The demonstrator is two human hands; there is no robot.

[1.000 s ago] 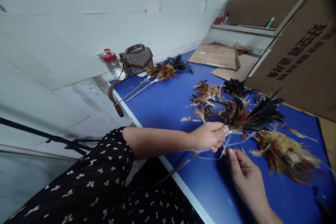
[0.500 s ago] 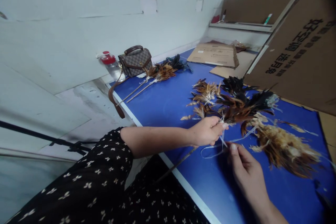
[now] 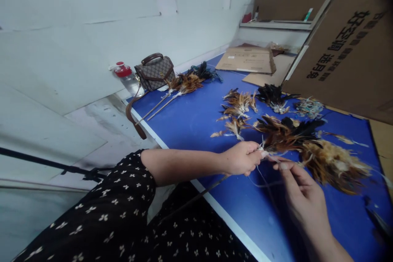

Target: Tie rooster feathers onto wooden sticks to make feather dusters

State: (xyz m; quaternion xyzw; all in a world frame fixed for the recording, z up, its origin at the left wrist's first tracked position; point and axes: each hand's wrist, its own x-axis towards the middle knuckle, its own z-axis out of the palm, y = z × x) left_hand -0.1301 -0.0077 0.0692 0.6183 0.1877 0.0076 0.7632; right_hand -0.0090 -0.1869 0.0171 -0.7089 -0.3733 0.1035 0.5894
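My left hand (image 3: 244, 158) is closed around the stick of a feather duster (image 3: 287, 133), just below its brown and black feathers. The bare stick (image 3: 196, 198) runs back past my wrist, over the table edge toward my lap. In a pinch between thumb and fingers, my right hand (image 3: 302, 190) holds a thin, clear plastic string (image 3: 272, 156), drawn out from the duster's binding. A loose loop of the string hangs under both hands. Beyond lie loose bunches of brown feathers (image 3: 241, 102), black feathers (image 3: 273, 96) and a large tan feather bundle (image 3: 336, 161).
Two feather dusters (image 3: 187, 84) lie farther back on the blue table (image 3: 184, 125), beside a brown handbag (image 3: 155, 73) and a red-capped bottle (image 3: 127, 77). Cardboard sheets (image 3: 245, 59) lie at the back, a cardboard panel (image 3: 344, 49) stands on the right. A tangle of string (image 3: 309, 107) sits near it.
My right hand has moved right, drawing the string straighter away from the binding. The duster head in my left hand has shifted slightly, uncovering the black feathers and string tangle behind.
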